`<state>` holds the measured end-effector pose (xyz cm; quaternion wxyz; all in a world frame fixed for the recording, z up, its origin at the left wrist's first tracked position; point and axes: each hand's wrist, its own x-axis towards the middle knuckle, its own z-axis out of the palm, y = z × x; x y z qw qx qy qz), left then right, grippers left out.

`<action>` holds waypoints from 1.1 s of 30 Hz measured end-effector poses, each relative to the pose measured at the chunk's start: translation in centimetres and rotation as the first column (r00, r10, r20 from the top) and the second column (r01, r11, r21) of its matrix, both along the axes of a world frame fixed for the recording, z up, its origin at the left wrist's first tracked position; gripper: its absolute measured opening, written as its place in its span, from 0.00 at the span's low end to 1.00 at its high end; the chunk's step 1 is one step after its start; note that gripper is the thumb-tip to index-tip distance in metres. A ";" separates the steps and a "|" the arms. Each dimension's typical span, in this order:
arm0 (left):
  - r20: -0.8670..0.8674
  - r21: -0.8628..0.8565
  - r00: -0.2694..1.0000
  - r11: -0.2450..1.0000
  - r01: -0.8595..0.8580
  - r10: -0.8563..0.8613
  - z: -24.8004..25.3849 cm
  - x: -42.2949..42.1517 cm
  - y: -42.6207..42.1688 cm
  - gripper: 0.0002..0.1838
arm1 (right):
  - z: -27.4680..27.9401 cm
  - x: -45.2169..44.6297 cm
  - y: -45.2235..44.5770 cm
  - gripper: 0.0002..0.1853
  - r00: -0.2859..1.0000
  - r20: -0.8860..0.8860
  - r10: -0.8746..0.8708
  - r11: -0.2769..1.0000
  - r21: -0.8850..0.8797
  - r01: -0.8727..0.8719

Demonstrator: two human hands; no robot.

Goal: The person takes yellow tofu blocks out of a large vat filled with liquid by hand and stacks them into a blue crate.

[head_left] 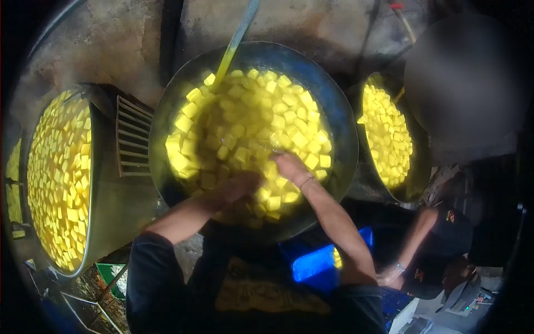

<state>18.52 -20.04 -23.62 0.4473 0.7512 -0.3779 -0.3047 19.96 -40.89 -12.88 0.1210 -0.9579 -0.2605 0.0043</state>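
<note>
A large dark round pan holds yellow liquid and many yellow blocks that look like tofu. My left hand reaches in at the near middle; shadow and liquid hide its fingers. Just right of it, my right hand is at the liquid's surface among the blocks. Its fingers are bent together and partly hidden, so what they hold cannot be made out. A pale hose slopes down into the far left side of the pan.
To the left stands a big metal vat full of yellow blocks, with a slatted rack beside it. Another pan of blocks is at right. A blue crate sits below my right arm, near another person's hand.
</note>
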 end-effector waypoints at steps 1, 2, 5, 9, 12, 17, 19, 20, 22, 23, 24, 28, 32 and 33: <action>-0.103 0.066 0.995 0.998 0.013 -0.006 2.0 0.8 -0.7 0.18 | -0.4 0.4 0.3 0.13 0.970 -0.216 -0.113 0.981 -0.180 0.074; -0.199 0.134 0.980 0.991 0.028 -0.001 4.2 1.6 -1.5 0.18 | -0.9 0.5 0.5 0.12 0.881 -0.400 -0.253 0.925 -0.366 0.099; -0.085 0.297 0.951 0.903 0.309 -0.297 11.6 4.4 -0.5 0.18 | -1.7 0.8 -0.4 0.11 0.861 -0.458 -0.221 0.950 -0.302 0.084; -0.636 -0.193 0.751 0.979 0.069 -0.179 6.5 6.1 0.5 0.23 | 1.3 2.9 -0.6 0.25 0.721 -0.655 -0.226 0.972 -0.201 0.121; -0.600 -0.058 0.792 0.993 0.098 -0.113 9.2 6.6 0.6 0.26 | 1.5 4.8 -3.7 0.23 0.759 -0.650 -0.026 0.993 0.072 0.096; -0.341 0.112 0.939 0.989 0.098 -0.054 7.9 5.4 -0.3 0.26 | 5.5 9.1 -4.5 0.17 0.507 -0.860 -0.063 0.951 0.103 0.293; -0.580 0.192 0.814 0.976 0.108 0.024 14.8 7.3 -0.7 0.30 | 4.5 10.1 -5.6 0.16 0.412 -0.911 -0.029 0.903 0.152 0.401; -0.680 0.228 0.730 0.966 0.120 0.070 16.2 8.0 -1.0 0.32 | 4.5 10.5 -6.0 0.16 0.421 -0.907 0.006 0.882 0.203 0.425; -0.690 0.090 0.711 0.991 -0.101 0.135 13.1 6.4 -0.4 0.30 | 5.0 11.4 -5.8 0.14 0.508 -0.861 0.035 0.881 0.266 0.391; -0.699 0.023 0.695 0.976 -0.217 0.171 11.5 5.9 -0.3 0.29 | 4.2 11.9 -5.9 0.14 0.499 -0.866 0.038 0.880 0.266 0.394; -0.707 -0.049 0.680 0.945 -0.322 0.195 11.1 5.7 -0.3 0.28 | 3.3 12.5 -6.2 0.13 0.705 -0.709 0.032 0.933 0.275 0.234; 0.068 0.299 0.941 0.893 -0.337 0.332 15.2 9.3 -2.8 0.26 | 4.8 16.7 -4.0 0.14 0.793 -0.601 -0.102 0.961 0.146 0.234; 0.762 0.264 0.615 0.772 -0.578 0.201 12.7 11.1 -5.3 0.19 | 0.1 20.6 -1.1 0.18 0.968 -0.244 -0.054 0.975 0.196 0.104; 0.770 0.256 0.605 0.770 -0.585 0.203 10.1 11.1 -6.0 0.19 | -3.7 21.8 -1.0 0.20 0.997 -0.064 0.038 0.977 0.211 -0.023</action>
